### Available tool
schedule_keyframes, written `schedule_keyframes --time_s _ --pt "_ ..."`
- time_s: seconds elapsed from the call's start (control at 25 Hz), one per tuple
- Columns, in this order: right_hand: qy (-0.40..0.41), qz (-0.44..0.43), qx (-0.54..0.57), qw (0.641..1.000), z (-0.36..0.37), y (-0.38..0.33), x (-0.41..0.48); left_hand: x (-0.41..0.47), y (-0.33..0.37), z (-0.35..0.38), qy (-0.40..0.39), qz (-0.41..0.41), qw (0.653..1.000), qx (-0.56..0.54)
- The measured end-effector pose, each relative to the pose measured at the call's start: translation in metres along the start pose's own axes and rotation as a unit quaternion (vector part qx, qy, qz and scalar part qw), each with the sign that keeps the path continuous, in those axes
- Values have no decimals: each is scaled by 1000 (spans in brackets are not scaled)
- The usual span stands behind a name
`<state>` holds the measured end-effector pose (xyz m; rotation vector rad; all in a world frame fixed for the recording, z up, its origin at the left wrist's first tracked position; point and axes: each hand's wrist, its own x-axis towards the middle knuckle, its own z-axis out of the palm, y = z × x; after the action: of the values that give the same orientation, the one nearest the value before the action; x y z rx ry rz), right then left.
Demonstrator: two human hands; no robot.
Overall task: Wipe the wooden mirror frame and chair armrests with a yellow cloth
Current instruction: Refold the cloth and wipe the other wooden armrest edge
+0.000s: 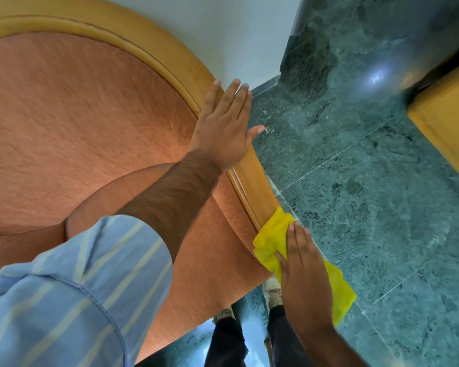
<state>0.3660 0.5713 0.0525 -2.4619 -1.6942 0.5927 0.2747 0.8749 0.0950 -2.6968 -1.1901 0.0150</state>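
Green marble floor [355, 181] beneath; our right hand [306, 276] presses the yellow cloth [272, 242] flat onto the wooden armrest [255, 181], left hand [224, 128] open, resting farther up it.

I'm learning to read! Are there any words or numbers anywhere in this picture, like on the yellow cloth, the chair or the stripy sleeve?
No words, numbers, labels or signs can be read anywhere here.
yellow cloth: plain, no print.
wooden chair rim: bare wood, no label.
striped sleeve: only stripes.
green stone floor: only speckles and tile lines.
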Motion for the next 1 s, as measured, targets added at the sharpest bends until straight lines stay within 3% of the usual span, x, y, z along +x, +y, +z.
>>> schedule_keyframes --time_s 0.2,0.44,0.72,0.88,1.0 --pt "27 -4 113 993 -6 -44 99 2 0 1 -1 1 1000 5" --pt "12 -15 -19 1000 -1 6 -11 -1 4 -5 -18 12 1000 4" --pt "74 28 17 997 7 -44 59 1 3 -2 -28 2 1000 0" --pt "47 34 30 998 1 -46 55 0 3 -7 -44 3 999 0" --pt "58 5 145 988 -14 -32 51 -7 5 -16 -43 -13 998 -40"
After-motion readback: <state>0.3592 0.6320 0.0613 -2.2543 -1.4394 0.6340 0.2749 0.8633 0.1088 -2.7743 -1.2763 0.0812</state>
